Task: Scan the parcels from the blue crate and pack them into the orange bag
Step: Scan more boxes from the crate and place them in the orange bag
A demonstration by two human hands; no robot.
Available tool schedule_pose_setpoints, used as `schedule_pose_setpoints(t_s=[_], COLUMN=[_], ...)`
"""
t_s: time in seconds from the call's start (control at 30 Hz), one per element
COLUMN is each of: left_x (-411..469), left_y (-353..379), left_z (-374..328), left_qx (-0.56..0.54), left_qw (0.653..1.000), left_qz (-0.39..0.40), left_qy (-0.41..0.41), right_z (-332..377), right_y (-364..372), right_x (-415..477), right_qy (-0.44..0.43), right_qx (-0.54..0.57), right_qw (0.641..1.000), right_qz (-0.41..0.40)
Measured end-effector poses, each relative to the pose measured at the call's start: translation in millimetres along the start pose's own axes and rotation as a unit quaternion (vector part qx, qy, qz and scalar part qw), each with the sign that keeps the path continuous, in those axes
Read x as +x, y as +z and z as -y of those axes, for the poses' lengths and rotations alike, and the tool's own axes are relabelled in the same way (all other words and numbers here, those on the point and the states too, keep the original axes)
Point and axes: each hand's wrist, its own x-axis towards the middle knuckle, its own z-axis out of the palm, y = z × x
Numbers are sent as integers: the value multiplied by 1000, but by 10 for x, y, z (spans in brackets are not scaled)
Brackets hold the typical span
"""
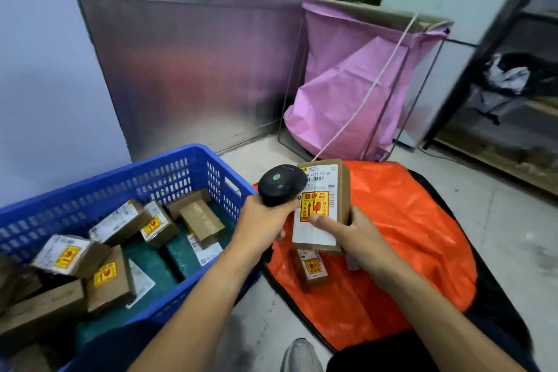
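Nearest the lens, at 6 o'clock, I record a grey shoe (299,355) on the floor (498,235), with both forearms reaching up past it. Left hand (262,225) is wrapped round the handle of the scanner (280,184), whose head sits at centre frame over the upper left corner of the parcel (323,205); whether the two touch I cannot tell. Right hand (353,235) grips that parcel from its right side, thumb flat on the lower label, holding it upright above the bag (407,235), which lies slumped at 4 o'clock. One box (311,269) lies in the bag directly beneath. At 8 o'clock the crate (169,166) holds the loose boxes (69,255) not yet handled. Risks, as I judge them: the scanner head stands so close that it hides part of the label, so a read may fail or catch the wrong barcode, there being more than one printed. An unread parcel released now would mix with the packed box unnoticed. A red and yellow sticker suggests fragile contents, and the one-handed side hold could slip, dropping the parcel onto the box below. Because the bag lies flat and open, a tossed parcel could slide out onto the floor. Lastly, a pink sack (347,93) stands at 1 o'clock, near enough to take a parcel by mistake.
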Motion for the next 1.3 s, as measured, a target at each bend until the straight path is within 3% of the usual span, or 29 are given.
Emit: schedule_pose_setpoints(t_s=[0.27,0.47,0.7,0.93,1.2,1.3], left_x=[-37,56,144,195,487,610], left_y=[249,247,599,1157,1368,1330], left_z=[241,808,1466,2164,2372,2374], left_qx=[-6,96,184,151,148,134], left_qw=[999,991,975,967,962,964], left_qz=[-27,-25,-2,26,90,109], left_qy=[-37,-84,-125,-205,-212,-203], right_z=[-62,-753,-1759,-2567,-3105,-3173], right_y=[-80,15,-118,-354,-464,-513], right_x=[213,300,410,614,1041,1268], right_qy=[24,126,226,301,333,314], right_qx=[-142,-15,80,112,196,211], right_qw=[990,989,967,947,914,915], right_qz=[7,81,90,21,-127,-139])
